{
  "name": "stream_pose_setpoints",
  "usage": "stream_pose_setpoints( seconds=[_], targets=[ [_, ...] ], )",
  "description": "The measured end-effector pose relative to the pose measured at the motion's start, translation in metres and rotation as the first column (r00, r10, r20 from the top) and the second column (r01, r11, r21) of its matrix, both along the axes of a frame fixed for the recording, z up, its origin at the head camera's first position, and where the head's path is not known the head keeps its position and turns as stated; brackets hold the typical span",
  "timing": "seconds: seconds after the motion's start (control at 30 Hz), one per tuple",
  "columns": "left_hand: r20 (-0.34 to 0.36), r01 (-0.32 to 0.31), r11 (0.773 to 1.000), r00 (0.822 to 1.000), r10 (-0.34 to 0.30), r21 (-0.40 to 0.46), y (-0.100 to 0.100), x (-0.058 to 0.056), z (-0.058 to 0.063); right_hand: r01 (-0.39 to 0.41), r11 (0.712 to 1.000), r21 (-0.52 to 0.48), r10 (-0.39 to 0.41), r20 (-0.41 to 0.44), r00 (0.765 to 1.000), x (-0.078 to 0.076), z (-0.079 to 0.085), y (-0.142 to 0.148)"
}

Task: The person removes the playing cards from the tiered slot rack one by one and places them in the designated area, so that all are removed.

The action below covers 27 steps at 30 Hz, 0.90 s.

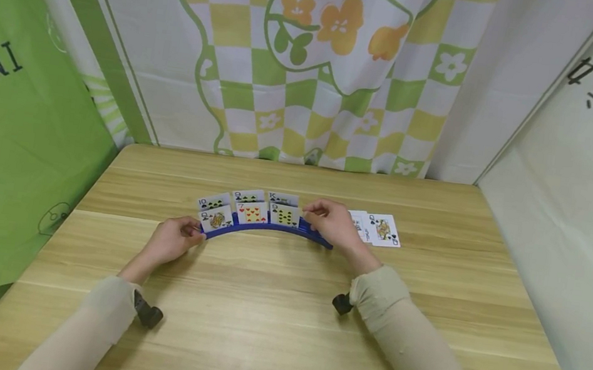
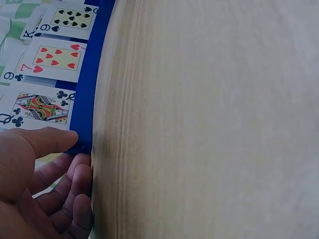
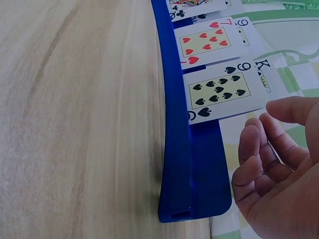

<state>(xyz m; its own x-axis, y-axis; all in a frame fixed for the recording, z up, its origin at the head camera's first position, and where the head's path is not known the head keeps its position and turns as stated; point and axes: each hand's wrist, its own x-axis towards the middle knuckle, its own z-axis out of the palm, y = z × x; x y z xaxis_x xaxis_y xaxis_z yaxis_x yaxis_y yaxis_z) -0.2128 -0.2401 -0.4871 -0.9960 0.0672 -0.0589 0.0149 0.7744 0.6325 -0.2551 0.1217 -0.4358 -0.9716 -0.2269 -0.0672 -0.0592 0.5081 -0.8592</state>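
The left hand [image 1: 172, 238] pinches one blue card holder [image 1: 262, 227] by its left end; whether the right hand [image 1: 335, 223], near its right end, grips anything, I cannot tell. The holder lies left-to-right on the table [image 1: 264, 332], arching away from the hands, six upright cards [image 1: 253, 212] in it, two flat cards [image 1: 383, 230] to its right.

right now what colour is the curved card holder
Blue; the card holder shows best in the right wrist view.

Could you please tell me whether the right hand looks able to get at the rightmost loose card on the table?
Probably yes: the rightmost card lies face up beside the right hand, with nothing visible covering it; only another loose card lies between them.
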Motion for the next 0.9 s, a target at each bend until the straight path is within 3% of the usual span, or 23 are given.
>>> stream_pose_setpoints(
  seconds=[0.9],
  targets=[
    [0.011, -0.003, 1.000, 1.000, 0.003, 0.001, -0.002, -0.002, -0.001, 0.003, 1.000, 0.020, -0.003, 0.005, 1.000, -0.005, -0.003, -0.012]
  ],
)
